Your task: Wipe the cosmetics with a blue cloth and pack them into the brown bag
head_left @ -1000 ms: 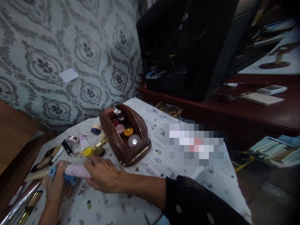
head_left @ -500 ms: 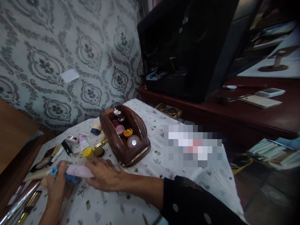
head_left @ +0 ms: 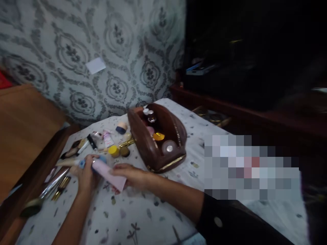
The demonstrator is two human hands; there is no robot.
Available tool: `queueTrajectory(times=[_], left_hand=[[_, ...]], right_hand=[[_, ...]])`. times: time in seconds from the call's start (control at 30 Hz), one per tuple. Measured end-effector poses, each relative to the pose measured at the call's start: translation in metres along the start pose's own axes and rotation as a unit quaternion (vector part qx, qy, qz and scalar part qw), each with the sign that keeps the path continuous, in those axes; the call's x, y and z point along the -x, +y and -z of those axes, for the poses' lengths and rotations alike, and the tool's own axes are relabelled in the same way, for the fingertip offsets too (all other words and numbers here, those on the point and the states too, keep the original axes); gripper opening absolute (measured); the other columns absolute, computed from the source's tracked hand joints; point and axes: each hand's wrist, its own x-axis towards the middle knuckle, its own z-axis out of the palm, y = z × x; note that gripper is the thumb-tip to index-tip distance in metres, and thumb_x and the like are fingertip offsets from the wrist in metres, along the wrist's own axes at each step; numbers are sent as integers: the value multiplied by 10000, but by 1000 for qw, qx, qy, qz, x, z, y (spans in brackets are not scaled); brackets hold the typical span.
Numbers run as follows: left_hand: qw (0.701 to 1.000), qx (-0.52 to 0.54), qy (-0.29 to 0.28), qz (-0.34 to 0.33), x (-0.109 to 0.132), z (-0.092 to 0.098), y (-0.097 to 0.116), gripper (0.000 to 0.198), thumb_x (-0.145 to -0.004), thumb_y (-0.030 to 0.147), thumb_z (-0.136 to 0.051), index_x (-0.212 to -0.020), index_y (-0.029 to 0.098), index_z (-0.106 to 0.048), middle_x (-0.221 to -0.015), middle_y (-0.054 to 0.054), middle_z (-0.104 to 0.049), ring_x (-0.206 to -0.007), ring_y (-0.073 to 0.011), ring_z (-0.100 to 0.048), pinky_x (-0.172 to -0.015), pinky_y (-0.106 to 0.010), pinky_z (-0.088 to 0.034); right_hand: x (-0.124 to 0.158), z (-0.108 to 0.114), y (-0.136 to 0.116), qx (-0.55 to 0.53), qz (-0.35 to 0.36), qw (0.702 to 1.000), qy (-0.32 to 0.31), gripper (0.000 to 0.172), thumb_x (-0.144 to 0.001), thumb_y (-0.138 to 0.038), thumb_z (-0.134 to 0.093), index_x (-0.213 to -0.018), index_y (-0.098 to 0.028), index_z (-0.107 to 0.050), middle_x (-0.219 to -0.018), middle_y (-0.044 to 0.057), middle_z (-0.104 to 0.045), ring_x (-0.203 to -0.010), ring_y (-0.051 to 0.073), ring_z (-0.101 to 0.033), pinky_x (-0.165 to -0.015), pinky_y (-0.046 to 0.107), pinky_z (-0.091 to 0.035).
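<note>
The right hand (head_left: pixel 133 175) has a narrow grip, thumb and fingers pinching the flat end of a pink tube (head_left: pixel 109 173) above the near part of the cloth-covered table (head_left: pixel 153 221). The left hand (head_left: pixel 88 175) curls closed on a blue cloth (head_left: pixel 102 159) at the tube's other end; any print on the tube is too blurred to read. Gold-and-dark cosmetics (head_left: pixel 61 189) lie near the table's left edge. Farther in stands a yellow-topped pot (head_left: pixel 113 151), and beyond it lies a small white-and-pink tube (head_left: pixel 108 139), its lettering illegible. Toward the far corner, a brown bag (head_left: pixel 141 144) gapes open around several containers. Behind the far edge, a white card (head_left: pixel 95 65) shows against the patterned wall (head_left: pixel 117 44)
</note>
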Motion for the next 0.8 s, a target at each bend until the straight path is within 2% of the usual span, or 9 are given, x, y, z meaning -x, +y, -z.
queueTrajectory(times=[0.03,0.1,0.17,0.23,0.37,0.57,0.8], left_hand=[[1000,5,5,2,-1,1,-3,476,-671,653,-623,-747,183,-614,-627,30,-544,-527,-123,-479,-484,-244,-415],[1000,29,-3,-11,-6,4,-10,473,-713,645,-617,-757,175,-621,-683,19,-567,-590,-121,-505,-545,-234,-439],[998,45,-32,-42,-11,8,-19,449,-766,621,-598,-769,172,-622,-694,17,-563,-622,-123,-508,-576,-228,-434],[994,37,-72,-76,-16,11,-27,425,-818,593,-567,-777,173,-620,-668,20,-534,-618,-125,-488,-570,-226,-411],[988,12,-110,-110,-20,16,-33,423,-865,579,-516,-774,174,-600,-661,15,-514,-632,-133,-482,-585,-233,-398],[986,4,-119,-114,-19,20,-25,414,-875,575,-518,-770,183,-599,-650,24,-486,-628,-130,-456,-586,-233,-380],[985,9,-127,-120,-21,21,-27,406,-877,567,-511,-778,183,-600,-664,24,-492,-643,-132,-462,-603,-239,-383]], right_hand=[[0,0,-1,-58,-26,997,-39,372,-882,-541,-565,-931,-172,-580,-740,11,-619,-657,145,-617,-603,259,-519],[1,0,-2,-120,-59,989,-66,468,-950,-579,-432,-924,-143,-602,-742,42,-635,-606,125,-617,-483,190,-451],[0,2,-1,-149,-63,986,-47,447,-973,-532,-405,-966,-133,-604,-715,52,-643,-511,101,-567,-378,153,-328],[-1,4,1,-164,-54,985,-20,370,-961,-475,-451,-1033,-136,-578,-671,51,-643,-445,89,-508,-345,142,-240],[-1,1,4,-134,-17,991,18,344,-889,-458,-566,-1065,-165,-523,-635,41,-641,-421,83,-469,-349,139,-193],[4,-9,1,-62,23,996,66,381,-828,-487,-621,-1032,-185,-510,-640,30,-638,-414,80,-432,-353,165,-162],[3,-11,1,-21,47,994,91,415,-790,-502,-649,-1010,-190,-488,-649,27,-635,-414,85,-441,-358,179,-152]])
